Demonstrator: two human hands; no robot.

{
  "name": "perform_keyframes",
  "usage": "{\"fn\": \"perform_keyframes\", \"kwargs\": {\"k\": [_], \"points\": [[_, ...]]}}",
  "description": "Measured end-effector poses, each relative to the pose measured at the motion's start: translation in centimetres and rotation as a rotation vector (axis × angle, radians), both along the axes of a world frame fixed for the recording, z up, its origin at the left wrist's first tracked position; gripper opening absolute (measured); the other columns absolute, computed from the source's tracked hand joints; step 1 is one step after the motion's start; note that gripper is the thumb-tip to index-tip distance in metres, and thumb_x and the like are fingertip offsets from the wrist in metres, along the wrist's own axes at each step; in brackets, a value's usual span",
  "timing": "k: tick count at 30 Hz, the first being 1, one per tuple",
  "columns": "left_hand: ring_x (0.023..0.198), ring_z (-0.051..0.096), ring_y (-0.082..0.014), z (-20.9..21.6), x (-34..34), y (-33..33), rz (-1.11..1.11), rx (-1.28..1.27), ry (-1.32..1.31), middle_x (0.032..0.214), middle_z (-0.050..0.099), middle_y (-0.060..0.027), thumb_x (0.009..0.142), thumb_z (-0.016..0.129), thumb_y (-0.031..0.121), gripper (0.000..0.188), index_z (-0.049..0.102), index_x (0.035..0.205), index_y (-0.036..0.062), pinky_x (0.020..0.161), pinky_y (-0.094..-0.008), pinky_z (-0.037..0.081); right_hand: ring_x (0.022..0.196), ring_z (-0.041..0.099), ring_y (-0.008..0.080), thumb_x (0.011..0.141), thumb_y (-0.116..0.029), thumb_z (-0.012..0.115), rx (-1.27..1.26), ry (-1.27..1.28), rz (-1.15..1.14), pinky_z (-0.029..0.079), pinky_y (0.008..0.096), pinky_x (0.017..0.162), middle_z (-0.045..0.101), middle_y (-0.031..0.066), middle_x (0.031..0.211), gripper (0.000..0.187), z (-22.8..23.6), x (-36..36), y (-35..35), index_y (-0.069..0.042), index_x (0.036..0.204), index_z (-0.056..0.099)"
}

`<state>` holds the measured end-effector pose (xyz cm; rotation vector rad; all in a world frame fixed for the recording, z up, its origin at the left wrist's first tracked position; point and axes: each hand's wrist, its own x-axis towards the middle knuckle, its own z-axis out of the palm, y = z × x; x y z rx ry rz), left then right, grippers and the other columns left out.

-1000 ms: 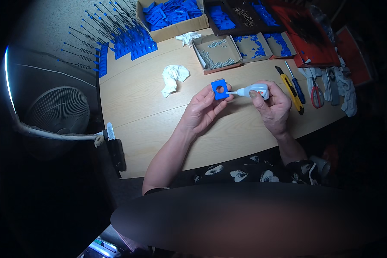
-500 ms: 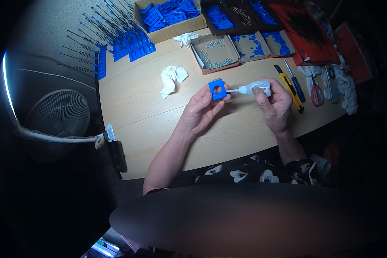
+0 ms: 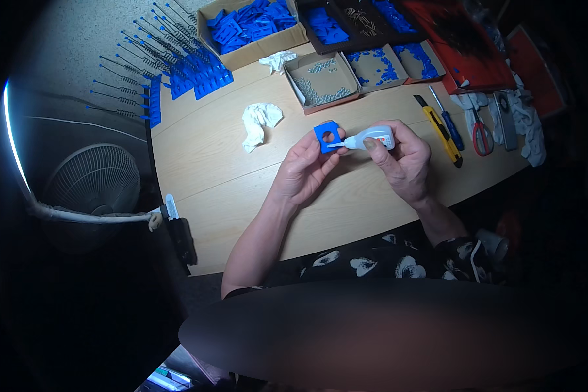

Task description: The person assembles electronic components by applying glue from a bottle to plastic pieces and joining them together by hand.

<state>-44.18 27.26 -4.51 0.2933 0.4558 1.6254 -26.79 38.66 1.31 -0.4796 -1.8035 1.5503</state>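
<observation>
Pale bottle [image 3: 384, 136], tip [image 3: 335, 144] perhaps against blue plate [image 3: 326, 127]

Pale wooden table [image 3: 196, 157] in a dim room, lit cold and white.
The tabletop has light grain and a thin seam across it; beyond its left edge, a round fan [image 3: 93, 173] with a wire grille sits in shadow. A narrow strip light [image 3: 8, 124] glows at far left, a pale arm [image 3: 98, 215] running from its lower end toward the table's edge. Higher up spreads a greyish speckled surface [image 3: 104, 29], wall or floor unclear, crossed lower down by a thin white cable [image 3: 88, 122].
</observation>
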Motion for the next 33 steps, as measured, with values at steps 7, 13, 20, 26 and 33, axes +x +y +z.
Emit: {"fn": "perform_keyframes", "kwargs": {"k": [7,13,20,26,33], "points": [[0.112,0.061,-0.0222,-0.3,-0.1,-0.1,-0.009,-0.011,0.013,0.132,0.053,-0.0145,0.096,0.061,0.021,0.046,0.046,0.133,-0.0016,0.096,-0.0278,0.053,0.080,0.052,0.0039,0.093,-0.016,0.067,-0.034,-0.010,-0.005,0.045,0.0196,0.069,0.058,0.0010,0.090,0.024,-0.4,-0.6,-0.4,0.002,0.106,0.059],[0.115,0.060,-0.0242,-0.2,-0.3,-0.1,-0.015,0.022,-0.017,0.132,0.053,-0.0156,0.096,0.059,0.019,0.046,0.044,0.134,-0.0027,0.096,-0.0285,0.054,0.079,0.056,0.0047,0.093,-0.014,0.067,0.029,0.022,-0.071,0.048,0.0192,0.068,0.061,0.0026,0.090,0.023,-0.4,0.1,0.1,0.003,0.106,0.059],[0.115,0.060,-0.0306,-0.5,-0.6,-0.2,-0.007,0.006,-0.077,0.135,0.051,-0.0193,0.096,0.059,0.015,0.052,0.037,0.140,-0.0002,0.095,-0.0314,0.056,0.077,0.054,0.0042,0.093,-0.014,0.067,0.017,-0.005,-0.074,0.046,0.0192,0.067,0.060,0.0014,0.088,0.022,-0.6,0.0,0.2,0.003,0.106,0.060],[0.115,0.060,-0.0249,0.6,-0.5,-0.2,0.001,0.020,-0.029,0.132,0.053,-0.0162,0.096,0.059,0.017,0.048,0.043,0.136,-0.0026,0.095,-0.0298,0.054,0.071,0.052,0.0034,0.094,-0.018,0.065,0.009,-0.015,-0.130,0.043,0.0181,0.060,0.059,0.0019,0.083,0.023,0.4,0.7,0.6,0.002,0.104,0.058],[0.115,0.060,-0.0255,1.2,0.2,-0.4,-0.017,0.038,-0.061,0.133,0.052,-0.0165,0.095,0.060,0.018,0.050,0.042,0.137,-0.0028,0.095,-0.0296,0.055,0.057,0.057,0.0120,0.094,-0.026,0.055,-0.525,0.192,-0.015,0.043,0.0219,0.048,0.063,0.0134,0.078,0.030,0.9,2.4,2.7,0.001,0.105,0.052]]}}
